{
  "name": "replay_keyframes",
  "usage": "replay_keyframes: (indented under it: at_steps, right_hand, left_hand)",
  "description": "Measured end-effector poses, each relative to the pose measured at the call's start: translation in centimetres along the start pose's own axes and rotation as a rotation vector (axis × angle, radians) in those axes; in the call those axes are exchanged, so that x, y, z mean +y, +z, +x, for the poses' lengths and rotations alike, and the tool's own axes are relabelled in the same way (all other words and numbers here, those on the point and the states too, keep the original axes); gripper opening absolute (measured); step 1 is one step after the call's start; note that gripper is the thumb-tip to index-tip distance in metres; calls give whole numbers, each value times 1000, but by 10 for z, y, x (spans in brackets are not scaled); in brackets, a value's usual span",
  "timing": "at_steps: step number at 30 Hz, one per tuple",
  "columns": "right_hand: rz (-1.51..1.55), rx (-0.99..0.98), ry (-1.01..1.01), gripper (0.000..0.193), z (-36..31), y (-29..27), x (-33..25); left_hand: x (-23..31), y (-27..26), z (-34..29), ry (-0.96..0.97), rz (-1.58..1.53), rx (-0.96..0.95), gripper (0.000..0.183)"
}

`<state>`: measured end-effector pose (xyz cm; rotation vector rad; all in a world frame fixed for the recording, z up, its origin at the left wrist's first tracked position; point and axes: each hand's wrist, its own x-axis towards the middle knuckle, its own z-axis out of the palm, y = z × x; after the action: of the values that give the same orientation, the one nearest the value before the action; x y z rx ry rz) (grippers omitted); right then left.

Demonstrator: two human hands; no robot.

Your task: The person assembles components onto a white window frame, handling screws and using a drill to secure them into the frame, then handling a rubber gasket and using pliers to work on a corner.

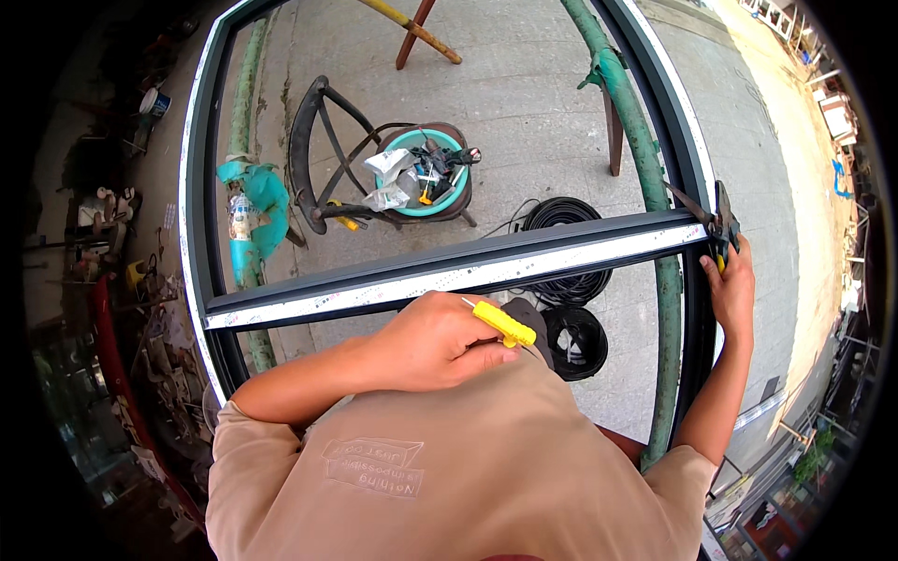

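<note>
My left hand (430, 341) is closed around a yellow utility knife (505, 323), held in front of my chest just on the near side of the crossbar. A thin metal tip shows at the knife's far-left end. At the right end of the white-faced crossbar (449, 275), my right hand (734, 290) grips dark hand shears (720, 222) with a bit of yellow on the handles. The shears' jaws are spread apart at the corner where the crossbar meets the dark window frame (687, 140). Their lower handles are partly hidden by my fingers.
Green pipes (625, 89) support the frame on both sides. Beyond the crossbar, a chair (323, 154) and a teal basin (402, 142) of tools and plastic bags stand on the paving. Coiled black strip (561, 210) and a black bucket (575, 344) sit below the frame.
</note>
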<state>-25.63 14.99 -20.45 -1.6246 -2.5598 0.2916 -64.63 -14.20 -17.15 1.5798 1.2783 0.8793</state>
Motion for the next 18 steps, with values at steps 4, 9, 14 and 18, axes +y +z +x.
replay_keyframes:
  at_steps: [4,9,14,18]
  right_hand:
    - [-115,16,-192,45,5,8,13]
    - [104,29,-294,57,-12,3,-12]
    - [440,-305,-508,59,-53,-28,-66]
    - [486,-845,-613,46,-57,-2,-100]
  left_hand:
    - [-10,35,-19,-69,-35,208,17]
    - [-7,60,-46,-173,-85,394,14]
    - [-7,43,-67,-64,-41,813,13]
    - [-16,10,-98,-126,-174,1207,18]
